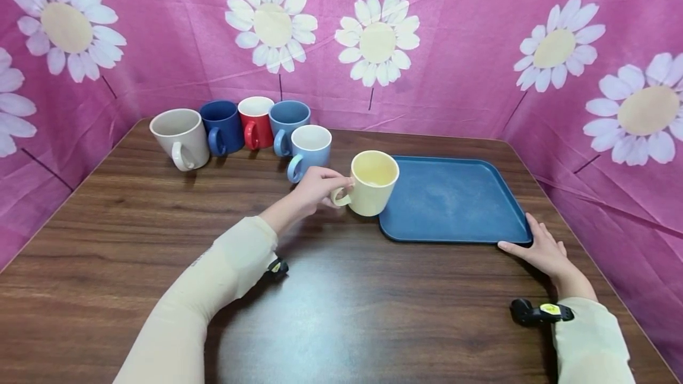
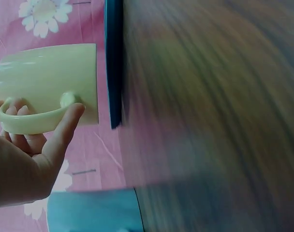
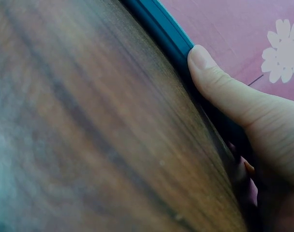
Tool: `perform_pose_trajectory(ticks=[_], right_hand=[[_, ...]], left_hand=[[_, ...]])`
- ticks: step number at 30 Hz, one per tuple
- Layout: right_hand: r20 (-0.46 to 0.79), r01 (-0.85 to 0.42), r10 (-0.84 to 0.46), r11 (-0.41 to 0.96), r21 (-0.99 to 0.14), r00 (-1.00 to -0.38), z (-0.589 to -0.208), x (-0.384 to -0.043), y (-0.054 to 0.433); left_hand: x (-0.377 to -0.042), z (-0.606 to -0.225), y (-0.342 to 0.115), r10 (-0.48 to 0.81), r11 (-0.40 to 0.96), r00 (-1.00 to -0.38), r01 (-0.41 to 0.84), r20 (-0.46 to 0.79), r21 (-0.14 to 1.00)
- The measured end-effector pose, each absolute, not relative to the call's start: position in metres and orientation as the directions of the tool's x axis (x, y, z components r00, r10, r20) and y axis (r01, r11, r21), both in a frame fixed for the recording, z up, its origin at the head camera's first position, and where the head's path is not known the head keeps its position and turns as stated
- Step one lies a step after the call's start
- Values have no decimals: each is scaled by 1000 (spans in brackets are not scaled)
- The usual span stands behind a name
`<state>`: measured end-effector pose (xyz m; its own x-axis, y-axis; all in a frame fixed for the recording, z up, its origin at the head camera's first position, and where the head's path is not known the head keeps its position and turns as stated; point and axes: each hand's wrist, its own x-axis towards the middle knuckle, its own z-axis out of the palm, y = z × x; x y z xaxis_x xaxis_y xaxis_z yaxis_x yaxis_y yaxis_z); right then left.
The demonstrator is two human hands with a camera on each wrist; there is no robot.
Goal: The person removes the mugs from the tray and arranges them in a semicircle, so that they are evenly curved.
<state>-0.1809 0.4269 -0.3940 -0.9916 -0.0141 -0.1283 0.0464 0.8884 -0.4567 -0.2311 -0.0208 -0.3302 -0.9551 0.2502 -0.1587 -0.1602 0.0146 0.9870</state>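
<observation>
My left hand (image 1: 316, 188) holds a pale yellow mug (image 1: 372, 191) by its handle, fingers curled through and around it. In the left wrist view, background shows between the base of the yellow mug (image 2: 50, 77) and the tray's edge (image 2: 114, 63), so the mug is off the surface. It hangs upright by the left end of the blue tray (image 1: 453, 200). At the tray's near right corner, my right hand (image 1: 544, 250) spreads its thumb along the front edge and its fingers along the right side. In the right wrist view the thumb (image 3: 219, 82) lies against the tray rim.
Behind my left hand is a light blue mug (image 1: 310, 150). Farther back stand a grey-blue mug (image 1: 288, 120), a red mug (image 1: 257, 123), a dark blue mug (image 1: 224, 126) and a large off-white mug (image 1: 184, 135). A pink flowered cloth (image 1: 453, 76) borders the wooden table (image 1: 400, 313).
</observation>
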Motion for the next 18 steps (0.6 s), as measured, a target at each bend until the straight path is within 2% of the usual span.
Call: perform_pose_trajectory(ticks=[11, 18], right_hand=[[-118, 42, -16, 884, -466, -993, -392, -180, 424], [-121, 42, -17, 881, -472, -993, -392, -180, 424]], left_hand=[[-227, -336, -60, 229, 13, -962, -147, -146, 989], [-225, -335, -76, 192, 25, -965, -179, -180, 984]])
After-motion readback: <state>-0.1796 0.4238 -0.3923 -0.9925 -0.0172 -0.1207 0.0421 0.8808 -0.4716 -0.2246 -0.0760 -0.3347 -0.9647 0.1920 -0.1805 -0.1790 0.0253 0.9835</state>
